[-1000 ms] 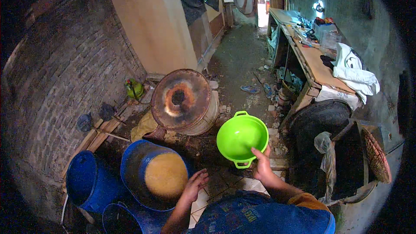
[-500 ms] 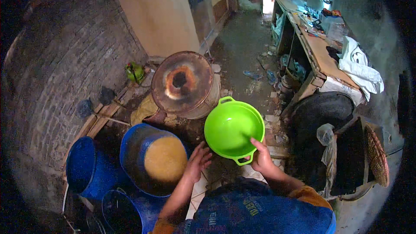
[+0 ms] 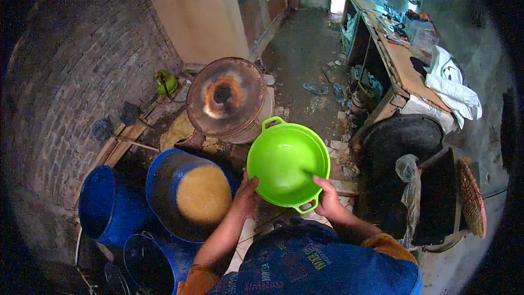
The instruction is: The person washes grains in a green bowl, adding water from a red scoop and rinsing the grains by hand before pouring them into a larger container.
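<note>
A bright green plastic basin [image 3: 285, 161] with two loop handles is held in front of my body, its hollow facing up and nothing in it. My right hand [image 3: 329, 198] grips its right rim near the lower handle, thumb over the edge. My left hand [image 3: 246, 196] is at the lower left rim, thumb up against the edge; its other fingers are hidden below the basin. To the left of my left forearm stands a blue barrel [image 3: 158, 166] holding a round, tan mass [image 3: 204, 194] whose material I cannot make out.
A rusty round-topped drum stove [image 3: 254, 106] stands ahead, a green gas cylinder [image 3: 165, 83] behind it. More blue barrels [image 3: 99, 202] are at left. On the right are a large black pan [image 3: 404, 136], a woven basket [image 3: 472, 196] and a cluttered wooden workbench [image 3: 398, 68].
My left hand has come from beside the basin onto its left rim. The basin has shifted slightly left and nearer to me, with my right hand still on it.
</note>
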{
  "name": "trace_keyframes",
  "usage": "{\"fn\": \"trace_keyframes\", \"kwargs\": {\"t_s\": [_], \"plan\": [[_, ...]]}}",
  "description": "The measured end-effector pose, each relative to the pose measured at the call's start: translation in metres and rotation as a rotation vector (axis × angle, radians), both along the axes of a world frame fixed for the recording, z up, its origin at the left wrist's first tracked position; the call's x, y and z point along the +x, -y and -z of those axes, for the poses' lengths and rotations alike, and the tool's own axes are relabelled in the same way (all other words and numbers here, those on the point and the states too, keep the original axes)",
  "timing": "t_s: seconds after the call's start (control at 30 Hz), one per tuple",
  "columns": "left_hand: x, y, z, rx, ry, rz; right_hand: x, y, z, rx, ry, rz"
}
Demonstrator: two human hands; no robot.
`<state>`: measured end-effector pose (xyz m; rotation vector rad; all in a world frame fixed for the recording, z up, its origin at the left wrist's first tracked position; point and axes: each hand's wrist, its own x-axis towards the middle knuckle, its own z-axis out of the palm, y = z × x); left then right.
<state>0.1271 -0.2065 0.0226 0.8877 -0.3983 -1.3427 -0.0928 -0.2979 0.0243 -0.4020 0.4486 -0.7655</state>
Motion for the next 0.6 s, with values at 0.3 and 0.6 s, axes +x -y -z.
{"fn": "trace_keyframes", "kwargs": {"t_s": [0.3,0.6], "plan": [[-0.012,0.005,-0.041,-0.050,0.130,0.012,-0.016,0.004,-0.003,-0.130,-0.031,0.043],[-0.009,0.001,-0.041,-0.104,0.300,0.095,-0.019,0.005,-0.021,-0.269,-0.099,0.071]]}}
